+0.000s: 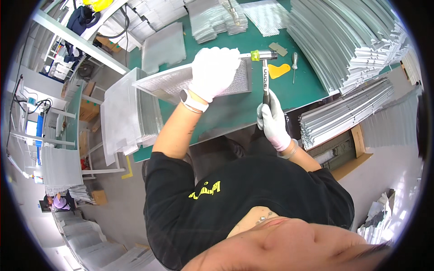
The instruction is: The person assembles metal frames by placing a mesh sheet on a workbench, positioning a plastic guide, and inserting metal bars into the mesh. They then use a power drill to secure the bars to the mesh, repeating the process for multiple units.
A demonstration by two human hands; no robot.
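My right hand [275, 123], in a pale glove, is closed round the black grip of a hammer [266, 81]. The hammer stands upright in the view, with one yellow-green face toward my left hand and one dark face away. My left hand [214, 72], in a white glove, is closed above a folded, textured silver metal sheet part [165, 83]. A short pale shaft [245, 56] shows between this fist and the hammer's yellow-green face. What the fist holds is mostly hidden, and I cannot tell whether the hammer touches the shaft.
On the green worktable [217, 118] lie a yellow scraper [279, 70], a screwdriver [294, 67] and a small grey plate [278, 49]. Stacked metal sheets [129, 113] stand at the left. More stacks [334, 40] crowd the right, with an open cardboard box [355, 158] below.
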